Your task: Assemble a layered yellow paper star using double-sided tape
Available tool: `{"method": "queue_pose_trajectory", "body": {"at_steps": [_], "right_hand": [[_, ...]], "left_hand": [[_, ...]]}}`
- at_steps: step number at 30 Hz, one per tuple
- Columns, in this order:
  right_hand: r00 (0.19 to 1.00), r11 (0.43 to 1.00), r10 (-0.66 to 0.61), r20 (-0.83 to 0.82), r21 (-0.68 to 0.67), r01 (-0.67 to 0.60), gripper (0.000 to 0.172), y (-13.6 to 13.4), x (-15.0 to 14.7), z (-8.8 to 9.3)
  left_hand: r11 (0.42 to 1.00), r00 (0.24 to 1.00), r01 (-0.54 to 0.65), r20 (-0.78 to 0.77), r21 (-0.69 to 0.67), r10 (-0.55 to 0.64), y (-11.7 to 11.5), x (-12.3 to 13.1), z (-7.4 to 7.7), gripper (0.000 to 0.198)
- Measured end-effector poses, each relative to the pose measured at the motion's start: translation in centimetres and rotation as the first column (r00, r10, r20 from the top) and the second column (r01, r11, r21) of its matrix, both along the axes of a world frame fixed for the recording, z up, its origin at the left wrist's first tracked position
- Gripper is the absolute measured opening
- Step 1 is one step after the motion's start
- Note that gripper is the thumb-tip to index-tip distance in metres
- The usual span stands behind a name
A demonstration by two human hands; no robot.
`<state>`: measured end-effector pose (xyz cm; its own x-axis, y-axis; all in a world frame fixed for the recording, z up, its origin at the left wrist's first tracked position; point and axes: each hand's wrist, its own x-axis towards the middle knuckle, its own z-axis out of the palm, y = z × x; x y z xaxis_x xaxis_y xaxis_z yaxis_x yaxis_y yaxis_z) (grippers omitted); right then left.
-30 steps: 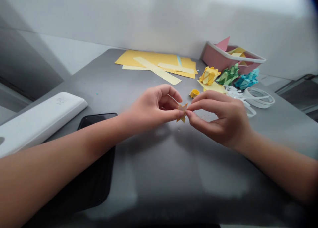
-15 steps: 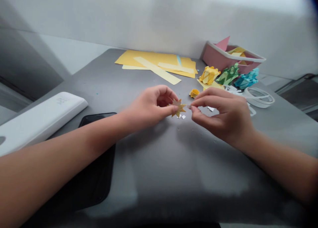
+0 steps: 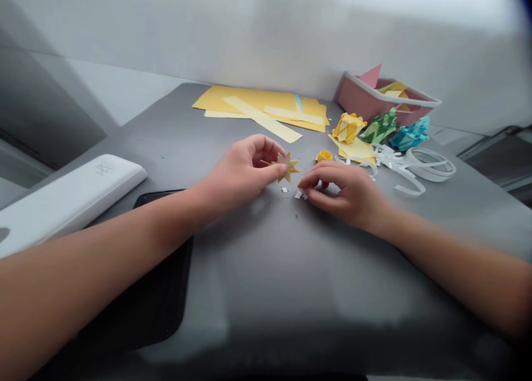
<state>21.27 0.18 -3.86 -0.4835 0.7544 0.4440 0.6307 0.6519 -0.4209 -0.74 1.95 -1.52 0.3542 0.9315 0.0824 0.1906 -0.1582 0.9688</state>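
My left hand (image 3: 243, 173) pinches a small yellow paper star (image 3: 287, 166) between thumb and fingers, just above the grey table (image 3: 270, 270). My right hand (image 3: 344, 192) lies low on the table to the star's right. Its fingertips are pressed together over small white paper scraps (image 3: 297, 194); I cannot make out whether one is between them. A small yellow paper ring (image 3: 323, 156) sits just behind the hands.
Yellow paper sheets and strips (image 3: 261, 105) lie at the back. A pink basket (image 3: 384, 101) stands back right, with folded yellow (image 3: 348, 127), green (image 3: 379, 127) and blue (image 3: 409, 134) paper shapes and white paper strips (image 3: 424, 168) beside it. A white device (image 3: 62, 201) and a black pad (image 3: 153, 292) lie at the left.
My hands separated and dropped toward the table. The left kept the star and moved it back and left; the right let go of it and came down onto the white scraps.
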Motion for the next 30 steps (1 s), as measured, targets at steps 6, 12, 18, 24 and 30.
{"method": "queue_pose_trajectory", "body": {"at_steps": [6,12,18,24,30], "right_hand": [[1.000,0.999,0.029,0.004,0.015,-0.029,0.018,0.0,-0.2,-0.3],[0.999,0.999,-0.032,0.000,0.012,0.032,0.020,-0.1,-0.3,-0.1],[0.932,0.987,-0.162,-0.324,-0.067,0.148,0.013,-0.5,-0.2,0.4],[0.940,0.993,-0.055,-0.336,-0.116,0.017,0.013,-1.0,-0.2,0.9],[0.967,1.000,0.028,-0.254,-0.005,-0.031,0.013,-1.0,-0.2,1.1]], "left_hand": [[1.000,1.000,0.002,0.030,0.014,-0.003,-0.1,0.0,-0.1,0.019],[1.000,0.999,0.011,0.041,-0.009,-0.010,-0.1,0.0,0.1,0.018],[0.993,0.992,0.091,0.094,-0.073,-0.084,-0.6,0.1,0.4,0.015],[0.980,0.978,0.164,0.145,-0.109,-0.148,-0.8,0.3,0.5,0.012],[0.959,0.977,0.161,0.173,-0.233,-0.122,-0.6,0.3,0.5,0.020]]}}
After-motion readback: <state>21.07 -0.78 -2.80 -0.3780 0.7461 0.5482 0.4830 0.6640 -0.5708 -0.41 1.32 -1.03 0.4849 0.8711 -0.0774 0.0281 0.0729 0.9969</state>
